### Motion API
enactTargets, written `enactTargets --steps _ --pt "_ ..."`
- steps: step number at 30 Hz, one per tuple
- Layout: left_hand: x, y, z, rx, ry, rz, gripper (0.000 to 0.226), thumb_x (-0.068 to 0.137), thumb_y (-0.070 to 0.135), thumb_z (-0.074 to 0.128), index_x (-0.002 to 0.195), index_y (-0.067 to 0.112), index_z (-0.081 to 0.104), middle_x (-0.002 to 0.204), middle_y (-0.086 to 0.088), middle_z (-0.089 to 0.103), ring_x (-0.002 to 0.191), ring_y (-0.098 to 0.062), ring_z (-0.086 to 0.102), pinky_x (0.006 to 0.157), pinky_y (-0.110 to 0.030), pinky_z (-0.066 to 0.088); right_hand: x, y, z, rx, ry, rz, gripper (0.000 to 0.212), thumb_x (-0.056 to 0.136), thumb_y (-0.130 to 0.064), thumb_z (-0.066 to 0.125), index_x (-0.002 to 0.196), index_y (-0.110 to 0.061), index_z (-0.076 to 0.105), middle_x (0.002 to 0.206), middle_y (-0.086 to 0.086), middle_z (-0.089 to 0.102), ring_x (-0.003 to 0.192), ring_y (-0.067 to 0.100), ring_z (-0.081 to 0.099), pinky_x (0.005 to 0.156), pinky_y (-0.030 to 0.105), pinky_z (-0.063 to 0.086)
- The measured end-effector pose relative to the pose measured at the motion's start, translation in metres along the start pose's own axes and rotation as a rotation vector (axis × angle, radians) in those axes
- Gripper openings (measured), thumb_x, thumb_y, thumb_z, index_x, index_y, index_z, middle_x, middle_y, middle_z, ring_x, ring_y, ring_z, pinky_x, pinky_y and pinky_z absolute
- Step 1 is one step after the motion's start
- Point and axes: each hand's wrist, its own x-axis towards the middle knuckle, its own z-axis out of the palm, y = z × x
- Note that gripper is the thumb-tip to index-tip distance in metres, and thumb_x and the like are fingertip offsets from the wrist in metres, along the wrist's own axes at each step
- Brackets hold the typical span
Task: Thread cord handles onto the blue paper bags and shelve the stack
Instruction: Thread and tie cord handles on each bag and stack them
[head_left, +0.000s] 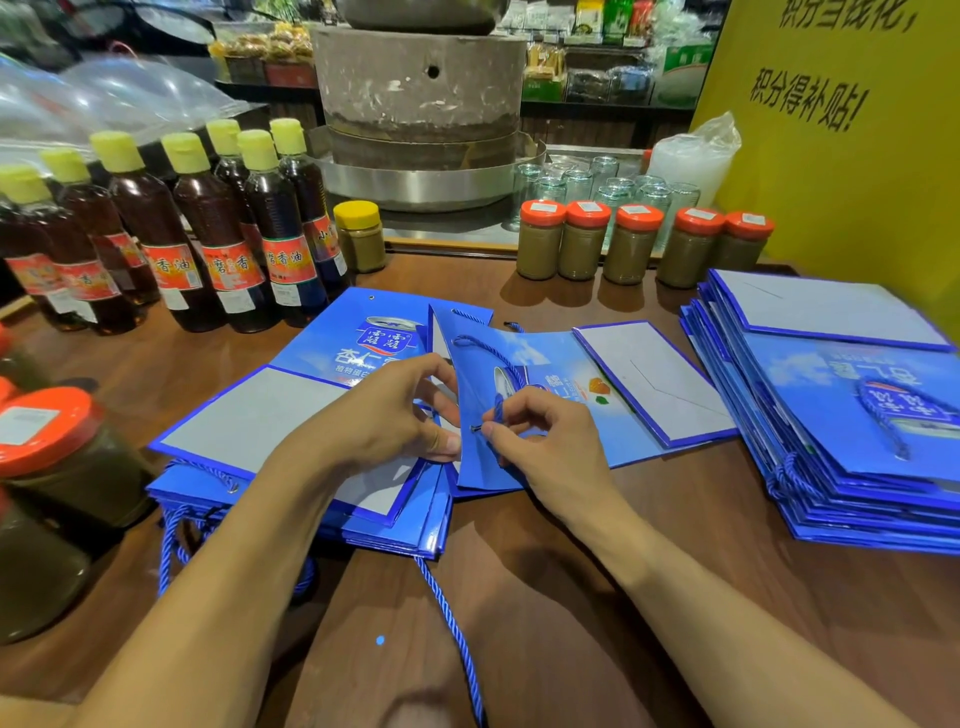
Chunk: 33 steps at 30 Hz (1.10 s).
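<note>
The left hand (384, 410) holds a blue paper bag (475, 467) in the middle of the brown surface (691, 483). The bag's near part is lifted up a little. The thumb presses on the front of the bag and the fingers (431, 374) curl behind it, so they pinch the paper. The right hand (545, 447) is just beside it. Its thumb and first finger are pressed together and pinch the end of a blue cord (501, 364) right at a small hole in the bag. The cord loops up across the bag's front to another hole farther back.

A left pile of bags (291, 415) lies flat under the left hand, toward the left edge. A loose cord (447, 613) trails from it over the near edge. A right pile of bags (841, 415) lies by the right edge, with cord handles on it.

Along the far edge stand 5 jars with orange lids (634, 244), 1 jar with a yellow lid (358, 234) and a row of dark bottles (208, 234). A big jar (52, 452) stands at the left edge.
</note>
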Motion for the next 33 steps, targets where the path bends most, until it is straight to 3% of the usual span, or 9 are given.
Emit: enactTargets --steps 5,8,13,19,21,24,33 --pt "0.002 -0.004 0.003 0.012 0.027 0.02 0.044 0.082 0.0 0.083 0.114 0.018 0.059 0.099 -0.003 0.071 0.073 -0.019 0.076 0.071 -0.037 0.065 -0.003 0.0 0.002 -0.155 0.068 -0.166 0.014 0.087 -0.012 0.081 0.082 -0.016 0.068 0.083 -0.007 0.07 0.08 0.009 0.066 0.067 0.013 0.05" --pt "0.003 -0.004 0.003 0.004 0.022 0.031 0.044 0.082 -0.001 0.083 0.113 0.019 0.059 0.098 -0.003 0.071 0.074 -0.022 0.076 0.074 -0.042 0.065 -0.001 0.001 0.002 -0.101 0.073 -0.104 0.013 0.086 -0.014 0.082 0.083 -0.016 0.069 0.084 -0.007 0.073 0.08 0.01 0.068 0.07 0.02 0.056" --pt "0.002 -0.004 0.002 0.024 0.002 0.035 0.045 0.08 -0.003 0.084 0.111 0.018 0.058 0.099 -0.003 0.071 0.069 -0.019 0.074 0.067 -0.033 0.063 -0.001 -0.001 0.001 0.042 0.035 -0.011 0.013 0.087 -0.015 0.083 0.088 -0.015 0.07 0.082 -0.001 0.073 0.073 0.019 0.072 0.066 0.038 0.065" --pt "0.004 -0.006 0.003 0.059 0.011 0.042 0.046 0.079 -0.004 0.085 0.108 0.018 0.058 0.098 -0.003 0.072 0.068 -0.02 0.074 0.063 -0.03 0.061 -0.002 0.001 0.0 0.035 0.011 -0.016 0.01 0.087 -0.017 0.084 0.085 -0.015 0.074 0.082 -0.004 0.074 0.079 0.02 0.074 0.068 0.043 0.065" --pt "0.005 -0.008 0.002 0.044 0.012 0.053 0.045 0.078 -0.006 0.084 0.108 0.017 0.059 0.099 -0.005 0.072 0.067 -0.021 0.073 0.065 -0.034 0.063 -0.003 0.001 0.0 0.004 0.001 -0.025 0.012 0.086 -0.018 0.084 0.083 -0.017 0.073 0.082 -0.006 0.073 0.08 0.017 0.073 0.071 0.036 0.065" --pt "0.007 -0.011 0.001 0.047 0.015 0.052 0.045 0.079 -0.006 0.083 0.108 0.018 0.059 0.101 -0.006 0.072 0.068 -0.022 0.073 0.069 -0.039 0.065 -0.003 0.0 0.001 -0.117 0.036 -0.055 0.015 0.086 -0.021 0.084 0.082 -0.02 0.07 0.08 -0.01 0.071 0.08 0.008 0.069 0.069 0.016 0.055" --pt "0.007 -0.012 0.003 0.074 0.024 0.073 0.046 0.078 -0.003 0.085 0.109 0.02 0.059 0.101 -0.004 0.069 0.07 -0.023 0.074 0.067 -0.034 0.063 -0.007 -0.005 0.0 -0.089 -0.004 -0.074 0.016 0.089 -0.014 0.081 0.082 -0.021 0.068 0.074 -0.016 0.065 0.062 0.0 0.062 0.063 0.011 0.047"
